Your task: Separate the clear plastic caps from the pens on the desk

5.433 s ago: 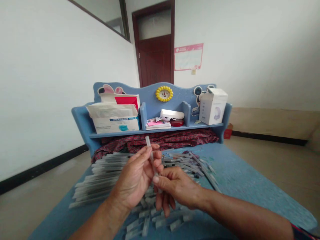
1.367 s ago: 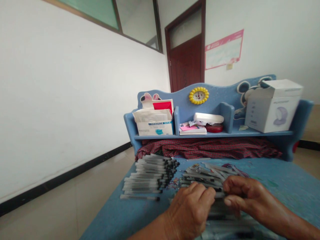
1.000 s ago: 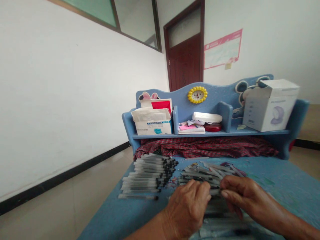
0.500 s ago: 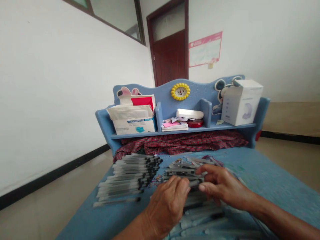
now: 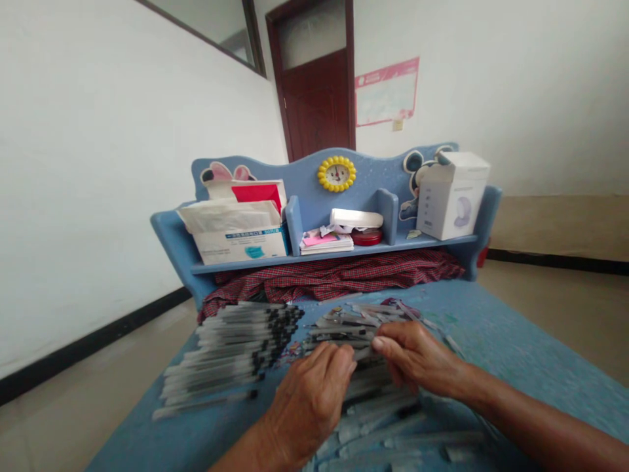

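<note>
My left hand (image 5: 312, 400) is closed in a pinch over the middle of the table, its fingertips hidden from me. To its right, my right hand (image 5: 417, 357) is pinched too, thumb against the curled fingers. A pale translucent pen (image 5: 364, 354) spans the short gap between the hands, partly covered by the fingers. Below and behind them lies a loose pile of similar pens (image 5: 366, 429), blurred near the front. Left of my hands, several pens with black caps (image 5: 221, 351) lie side by side in a stack, with the capped ends toward the right.
The blue table (image 5: 521, 354) has a raised shelf (image 5: 275, 261) at its back. On it stand a face-mask box (image 5: 240, 239), a red round tin (image 5: 367, 237) and a white box (image 5: 455, 196). A checked cloth (image 5: 339, 272) is bunched under the shelf.
The view has turned slightly right, shifting the scene left. My right hand's fingers, spread around a black pen end before, have closed together. My left hand keeps its pinch.
</note>
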`<control>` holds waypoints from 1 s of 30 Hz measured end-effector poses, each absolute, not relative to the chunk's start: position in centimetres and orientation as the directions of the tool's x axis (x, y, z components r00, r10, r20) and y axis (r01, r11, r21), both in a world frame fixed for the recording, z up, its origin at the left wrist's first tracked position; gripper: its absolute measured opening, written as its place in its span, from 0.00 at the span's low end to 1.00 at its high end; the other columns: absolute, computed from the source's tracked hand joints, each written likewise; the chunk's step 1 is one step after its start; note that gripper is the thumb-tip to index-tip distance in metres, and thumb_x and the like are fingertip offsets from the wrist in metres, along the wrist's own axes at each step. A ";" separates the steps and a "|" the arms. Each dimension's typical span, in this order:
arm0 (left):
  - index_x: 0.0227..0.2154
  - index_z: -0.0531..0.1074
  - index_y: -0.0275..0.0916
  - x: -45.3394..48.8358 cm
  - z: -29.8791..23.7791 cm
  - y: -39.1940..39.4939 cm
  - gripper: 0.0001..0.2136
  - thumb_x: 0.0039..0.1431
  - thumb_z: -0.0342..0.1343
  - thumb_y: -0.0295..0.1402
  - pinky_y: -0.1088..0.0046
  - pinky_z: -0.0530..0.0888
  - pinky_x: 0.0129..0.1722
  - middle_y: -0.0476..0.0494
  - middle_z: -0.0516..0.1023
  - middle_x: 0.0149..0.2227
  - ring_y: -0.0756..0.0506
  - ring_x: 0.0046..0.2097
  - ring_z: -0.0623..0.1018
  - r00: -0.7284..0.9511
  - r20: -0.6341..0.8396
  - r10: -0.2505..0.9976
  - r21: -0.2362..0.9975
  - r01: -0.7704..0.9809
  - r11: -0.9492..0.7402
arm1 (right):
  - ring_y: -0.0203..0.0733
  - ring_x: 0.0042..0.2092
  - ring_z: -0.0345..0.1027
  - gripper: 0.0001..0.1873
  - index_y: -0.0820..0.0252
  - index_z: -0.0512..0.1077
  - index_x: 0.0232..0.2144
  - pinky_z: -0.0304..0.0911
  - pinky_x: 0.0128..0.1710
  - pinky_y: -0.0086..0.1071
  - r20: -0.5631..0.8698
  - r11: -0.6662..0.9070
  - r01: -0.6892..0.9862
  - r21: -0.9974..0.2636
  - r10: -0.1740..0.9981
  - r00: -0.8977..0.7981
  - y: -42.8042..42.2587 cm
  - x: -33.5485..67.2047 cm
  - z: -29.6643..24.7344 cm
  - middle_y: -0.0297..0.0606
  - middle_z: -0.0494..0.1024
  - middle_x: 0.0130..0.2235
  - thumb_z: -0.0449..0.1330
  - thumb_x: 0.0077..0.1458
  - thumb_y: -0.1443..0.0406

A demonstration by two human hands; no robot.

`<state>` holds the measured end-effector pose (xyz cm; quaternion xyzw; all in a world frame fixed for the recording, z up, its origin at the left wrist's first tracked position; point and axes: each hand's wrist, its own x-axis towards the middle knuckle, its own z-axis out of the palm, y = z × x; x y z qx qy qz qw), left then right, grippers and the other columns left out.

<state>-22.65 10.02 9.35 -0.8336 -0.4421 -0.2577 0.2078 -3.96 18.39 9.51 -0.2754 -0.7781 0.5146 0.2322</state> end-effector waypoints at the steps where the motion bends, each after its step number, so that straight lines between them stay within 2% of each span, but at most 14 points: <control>1: 0.34 0.64 0.36 -22.7 9.3 10.0 0.06 0.63 0.43 0.25 0.71 0.70 0.27 0.47 0.71 0.27 0.46 0.29 0.73 0.479 0.611 0.631 -0.120 0.843 -0.524 | 0.28 0.15 0.55 0.16 0.61 0.63 0.23 0.48 0.13 0.20 0.091 0.341 0.196 -0.919 0.668 -0.738 18.4 -4.0 9.6 0.29 0.65 0.15 0.51 0.57 0.56; 3: 0.34 0.64 0.36 -22.7 9.3 10.0 0.06 0.63 0.43 0.25 0.71 0.70 0.27 0.46 0.72 0.27 0.46 0.29 0.73 0.480 0.606 0.634 -0.117 0.842 -0.526 | 0.28 0.16 0.56 0.13 0.61 0.62 0.23 0.50 0.14 0.21 0.073 0.317 0.195 -0.928 0.669 -0.740 18.3 -4.0 9.7 0.29 0.66 0.16 0.53 0.56 0.60; 7: 0.34 0.64 0.37 -22.7 9.1 10.0 0.06 0.63 0.42 0.25 0.72 0.70 0.26 0.46 0.72 0.27 0.46 0.28 0.74 0.467 0.587 0.661 -0.070 0.843 -0.533 | 0.29 0.16 0.57 0.02 0.60 0.63 0.29 0.53 0.15 0.22 0.000 0.191 0.170 -0.967 0.665 -0.746 18.4 -4.1 9.7 0.28 0.68 0.19 0.55 0.51 0.67; 12: 0.35 0.63 0.37 -22.6 9.2 9.9 0.07 0.62 0.41 0.24 0.73 0.71 0.28 0.46 0.73 0.27 0.46 0.29 0.76 0.460 0.540 0.704 0.008 0.834 -0.552 | 0.28 0.18 0.58 0.04 0.60 0.64 0.29 0.55 0.17 0.22 0.038 0.234 0.168 -0.958 0.679 -0.733 18.6 -3.9 9.5 0.27 0.68 0.19 0.55 0.48 0.71; 16: 0.40 0.62 0.37 -22.8 9.2 9.9 0.06 0.61 0.45 0.25 0.73 0.71 0.29 0.45 0.74 0.30 0.46 0.31 0.76 0.447 0.512 0.733 0.068 0.830 -0.554 | 0.29 0.19 0.59 0.03 0.60 0.64 0.29 0.57 0.19 0.23 0.084 0.274 0.135 -0.952 0.659 -0.747 18.7 -3.8 9.4 0.27 0.67 0.20 0.55 0.48 0.71; 18: 0.39 0.61 0.37 -23.0 9.2 9.9 0.05 0.60 0.46 0.25 0.73 0.70 0.28 0.46 0.74 0.30 0.46 0.30 0.76 0.436 0.513 0.739 0.088 0.830 -0.550 | 0.29 0.19 0.59 0.03 0.60 0.64 0.29 0.57 0.20 0.23 0.092 0.285 0.133 -0.949 0.654 -0.751 18.7 -3.7 9.4 0.27 0.68 0.20 0.55 0.48 0.71; 22: 0.33 0.63 0.38 -23.2 9.1 10.0 0.05 0.61 0.43 0.25 0.73 0.67 0.25 0.48 0.71 0.26 0.47 0.27 0.73 0.446 0.490 0.749 0.077 0.834 -0.546 | 0.29 0.20 0.60 0.03 0.60 0.65 0.28 0.56 0.20 0.22 0.129 0.355 0.150 -0.923 0.651 -0.748 18.6 -3.5 9.4 0.27 0.67 0.20 0.56 0.48 0.71; 30: 0.33 0.66 0.37 -23.1 9.1 10.5 0.10 0.64 0.40 0.27 0.71 0.70 0.29 0.45 0.72 0.28 0.46 0.30 0.74 0.415 0.512 0.752 0.051 0.859 -0.509 | 0.30 0.21 0.60 0.02 0.61 0.65 0.28 0.54 0.20 0.23 0.184 0.407 0.148 -0.901 0.669 -0.720 19.8 -3.0 9.6 0.27 0.67 0.20 0.56 0.48 0.70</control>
